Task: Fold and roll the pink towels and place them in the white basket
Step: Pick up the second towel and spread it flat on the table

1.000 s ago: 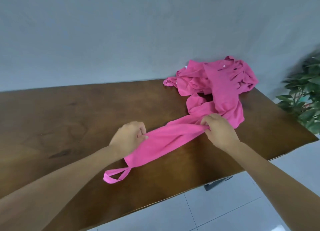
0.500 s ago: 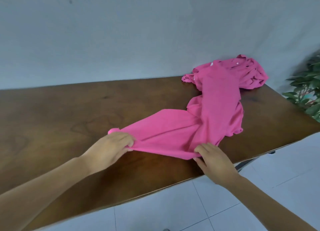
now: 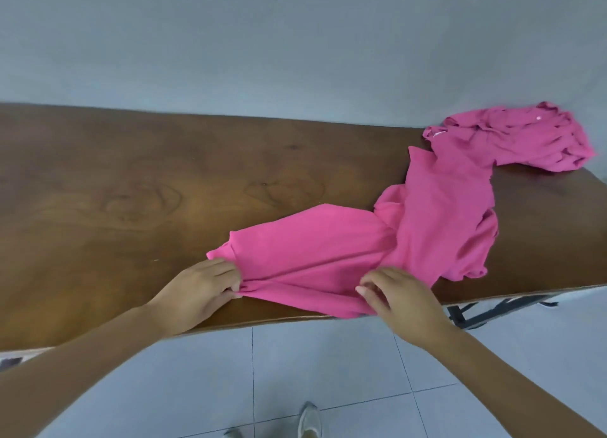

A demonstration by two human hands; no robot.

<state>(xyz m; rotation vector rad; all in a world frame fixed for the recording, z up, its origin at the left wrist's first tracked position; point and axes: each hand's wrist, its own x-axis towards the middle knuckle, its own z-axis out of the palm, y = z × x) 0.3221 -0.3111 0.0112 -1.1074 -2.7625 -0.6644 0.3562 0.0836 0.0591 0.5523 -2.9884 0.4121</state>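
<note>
A pink towel [image 3: 328, 250] is laid out, partly flattened, on the wooden table [image 3: 131, 191] in the lower centre of the frame; its near edge runs along the table's front edge. From its right side pink cloth trails up to a crumpled heap of pink towels [image 3: 512, 138] in the upper right corner of the table; where 1 towel ends and the next begins cannot be told. The white basket is not seen anywhere in the frame.

The towel's left end is pinched by the left hand [image 3: 203, 293], fingers above and thumb below the bunched cloth. The right hand [image 3: 404, 303] is placed over the near edge right of centre, its fingers bent and blurred; whether cloth is gripped or merely touched cannot be told.

The cloth is judged to be light, thin and limp; no shape will be kept unless it is pulled taut, and wrinkles running between the 2 hands are already seen. Hold is best taken at corners and hems, 1 in each hand, so that the edge is tensioned before a fold is made. The trailing part may be dragged along, or the heap disturbed, if the towel is pulled hard. Little slipping is expected on the wood.
</note>
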